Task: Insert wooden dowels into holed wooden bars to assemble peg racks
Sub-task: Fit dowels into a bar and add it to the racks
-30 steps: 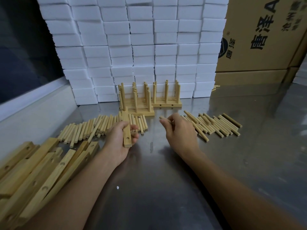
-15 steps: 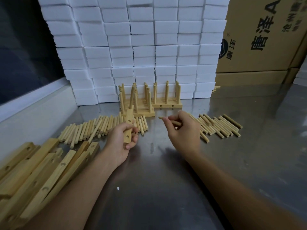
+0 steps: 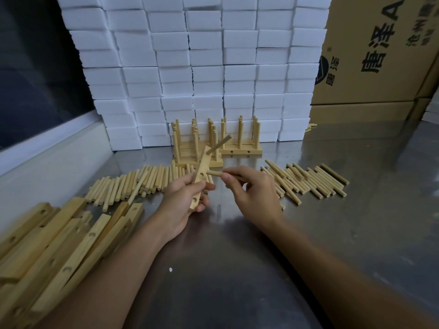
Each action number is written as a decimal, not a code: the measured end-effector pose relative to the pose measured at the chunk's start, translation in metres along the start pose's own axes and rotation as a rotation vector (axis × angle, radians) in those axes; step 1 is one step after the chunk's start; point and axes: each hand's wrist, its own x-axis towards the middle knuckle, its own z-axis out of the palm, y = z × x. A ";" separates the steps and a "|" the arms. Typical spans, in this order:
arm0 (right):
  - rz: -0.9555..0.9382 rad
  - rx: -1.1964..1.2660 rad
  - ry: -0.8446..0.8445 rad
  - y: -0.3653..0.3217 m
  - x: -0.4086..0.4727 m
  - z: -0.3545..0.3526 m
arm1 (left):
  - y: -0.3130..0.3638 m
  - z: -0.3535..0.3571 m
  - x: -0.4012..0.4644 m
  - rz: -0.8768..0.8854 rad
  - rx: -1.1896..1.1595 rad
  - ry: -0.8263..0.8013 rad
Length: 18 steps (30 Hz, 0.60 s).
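Gripping a bar point(image 3: 200, 180), left hand point(image 3: 183, 200); right hand point(image 3: 251, 188) pinches a dowel point(image 3: 215, 173); bare steel table point(image 3: 225, 269) in front.

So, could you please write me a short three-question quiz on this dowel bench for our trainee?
1. True or false: the bar in the left hand already has one dowel seated in it.
2. Which hole does the right hand aim its dowel at? A) top B) middle C) bottom
3. Fill in: the finished racks stand in front of the white ____.

Key
1. True; it sticks out of the top hole.
2. B; the tip sits just beside the middle hole, not yet in.
3. Blocks.
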 end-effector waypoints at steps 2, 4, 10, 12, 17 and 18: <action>-0.012 -0.001 -0.037 -0.001 0.000 0.002 | -0.001 0.000 0.000 0.016 0.031 -0.015; -0.009 -0.011 -0.068 -0.001 -0.001 0.002 | -0.002 0.001 -0.001 0.031 0.055 -0.027; -0.019 -0.080 -0.083 -0.001 -0.002 0.003 | -0.004 0.002 -0.001 0.050 0.077 -0.029; -0.038 -0.144 -0.091 -0.001 -0.004 0.004 | -0.005 0.001 0.000 0.064 0.080 -0.021; -0.118 -0.302 -0.118 -0.003 -0.001 0.001 | -0.010 -0.002 0.002 0.123 0.153 0.011; -0.123 -0.341 -0.138 -0.004 -0.001 0.001 | -0.012 -0.002 0.002 0.141 0.184 0.020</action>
